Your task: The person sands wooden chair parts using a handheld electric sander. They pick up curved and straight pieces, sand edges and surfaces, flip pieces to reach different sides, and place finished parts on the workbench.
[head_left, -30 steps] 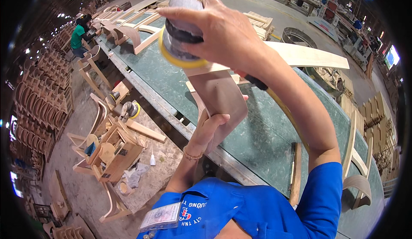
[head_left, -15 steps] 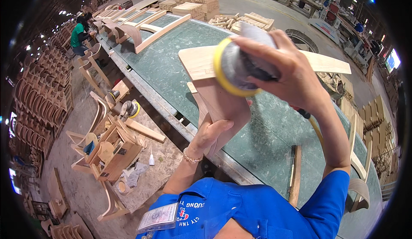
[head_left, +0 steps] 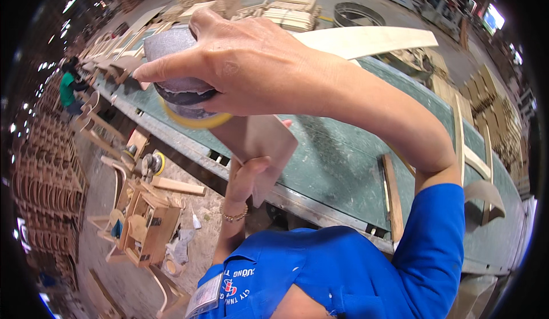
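Observation:
My right hand (head_left: 251, 61) is wrapped over the top of a grey orbital sander (head_left: 186, 93) with a yellow pad edge. The sander sits tilted at the far left end of a curved wooden chair part (head_left: 271, 144); my hand and the tool hide much of that part. Whether the pad touches the wood, I cannot tell. Lower down, my left hand (head_left: 249, 179) grips the near edge of the chair part, thumb on its face. Beyond my right wrist, a long pale curved wooden piece (head_left: 372, 40) sticks out to the right.
A long green-topped workbench (head_left: 337, 187) runs diagonally, with a wooden strip (head_left: 392, 196) lying on it. At lower left stand a wooden toolbox (head_left: 154, 227) and another sander (head_left: 151, 163). A person in green (head_left: 67, 90) works at the far left; stacked wood (head_left: 291, 11) lies behind.
My right hand has swung left with the sander, across the chair part to its far left end. The chair part has turned in my left hand, and the whole view has shifted.

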`<control>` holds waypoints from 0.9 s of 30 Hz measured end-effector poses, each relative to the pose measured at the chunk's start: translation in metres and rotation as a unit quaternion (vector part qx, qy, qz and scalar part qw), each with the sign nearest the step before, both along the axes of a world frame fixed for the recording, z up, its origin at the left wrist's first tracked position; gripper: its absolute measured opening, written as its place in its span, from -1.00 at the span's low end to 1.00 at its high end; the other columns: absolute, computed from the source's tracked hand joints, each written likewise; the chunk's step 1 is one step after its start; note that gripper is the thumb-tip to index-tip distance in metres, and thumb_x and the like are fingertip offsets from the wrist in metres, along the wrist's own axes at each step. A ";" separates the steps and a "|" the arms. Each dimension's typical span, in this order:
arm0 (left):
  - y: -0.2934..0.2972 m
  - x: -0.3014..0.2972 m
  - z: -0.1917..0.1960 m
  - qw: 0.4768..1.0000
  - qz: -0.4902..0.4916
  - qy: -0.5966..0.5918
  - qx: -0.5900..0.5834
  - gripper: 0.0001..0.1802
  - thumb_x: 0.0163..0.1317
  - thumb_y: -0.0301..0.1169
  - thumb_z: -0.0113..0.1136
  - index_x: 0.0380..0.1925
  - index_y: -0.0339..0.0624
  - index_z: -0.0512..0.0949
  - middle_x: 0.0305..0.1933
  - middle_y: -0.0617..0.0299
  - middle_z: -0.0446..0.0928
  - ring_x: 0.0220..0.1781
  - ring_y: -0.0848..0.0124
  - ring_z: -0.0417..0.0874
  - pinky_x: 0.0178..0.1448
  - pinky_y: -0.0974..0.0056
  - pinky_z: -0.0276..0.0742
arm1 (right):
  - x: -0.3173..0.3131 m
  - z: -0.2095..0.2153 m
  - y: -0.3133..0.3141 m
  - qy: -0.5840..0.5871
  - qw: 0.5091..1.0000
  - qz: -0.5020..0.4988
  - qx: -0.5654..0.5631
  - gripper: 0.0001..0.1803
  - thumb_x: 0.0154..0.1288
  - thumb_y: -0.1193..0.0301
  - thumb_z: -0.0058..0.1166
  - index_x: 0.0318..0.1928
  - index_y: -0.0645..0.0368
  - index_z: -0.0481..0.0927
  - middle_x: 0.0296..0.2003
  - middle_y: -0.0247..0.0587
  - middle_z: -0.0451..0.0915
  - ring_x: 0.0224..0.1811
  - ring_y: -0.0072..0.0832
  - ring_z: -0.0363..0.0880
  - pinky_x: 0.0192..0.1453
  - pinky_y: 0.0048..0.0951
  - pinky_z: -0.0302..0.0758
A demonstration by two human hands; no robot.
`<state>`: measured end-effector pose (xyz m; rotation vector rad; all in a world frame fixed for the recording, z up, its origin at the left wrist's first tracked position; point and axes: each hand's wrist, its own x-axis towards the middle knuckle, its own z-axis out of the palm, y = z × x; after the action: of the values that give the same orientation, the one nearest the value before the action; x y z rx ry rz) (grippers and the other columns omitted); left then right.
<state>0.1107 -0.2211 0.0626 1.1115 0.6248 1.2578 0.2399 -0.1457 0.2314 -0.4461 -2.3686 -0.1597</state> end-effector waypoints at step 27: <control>0.113 -0.080 0.085 0.987 -0.057 -0.151 -0.019 -0.14 0.17 -0.23 -0.05 0.40 -0.38 -0.13 0.06 -0.05 0.32 0.15 0.07 0.39 0.27 0.07 0.36 | 0.215 -0.324 -0.033 0.114 0.751 -0.463 -0.457 -0.14 -0.08 0.30 0.24 0.34 -0.31 0.29 -0.10 0.07 0.46 -0.03 -0.02 0.48 0.04 -0.18 0.46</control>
<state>0.0305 -0.1080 0.1474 0.8896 0.3501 1.2787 0.4552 -0.1787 -0.0922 -1.9545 -1.6134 0.6148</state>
